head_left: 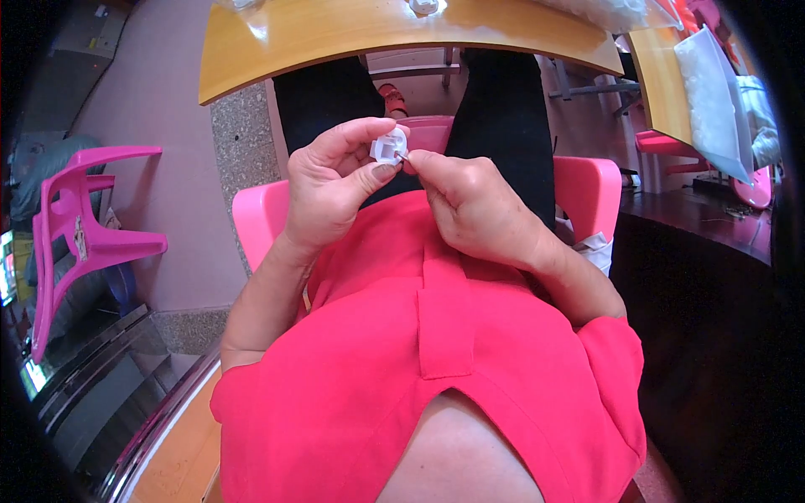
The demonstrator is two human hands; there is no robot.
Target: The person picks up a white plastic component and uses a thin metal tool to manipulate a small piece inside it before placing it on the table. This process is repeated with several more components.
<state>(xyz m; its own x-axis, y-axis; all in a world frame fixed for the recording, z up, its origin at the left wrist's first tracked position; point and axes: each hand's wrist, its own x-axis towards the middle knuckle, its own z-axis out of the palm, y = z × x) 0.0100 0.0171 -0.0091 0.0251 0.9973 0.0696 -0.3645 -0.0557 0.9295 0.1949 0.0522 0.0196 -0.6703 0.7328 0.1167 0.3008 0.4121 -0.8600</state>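
Note:
Above my lap, my left hand (pixel 327 186) holds a small white plastic part (pixel 386 149) between thumb and fingertips. The part is hollow, with a squarish recess showing. My right hand (pixel 478 201) is closed in a pinch at the part's right side. From that pinch a short, thin, dark piece (pixel 403 157) points at the white plastic; it is too small to name. Whether its tip goes inside the part, I cannot tell.
A wooden table (pixel 335 46) lies ahead, with a small white part (pixel 425 6) near its edge. At right, a clear bag of white pieces (pixel 708 105) sits on another tabletop. I sit in a pink plastic chair (pixel 594 193). Another pink chair (pixel 92 239) is at left.

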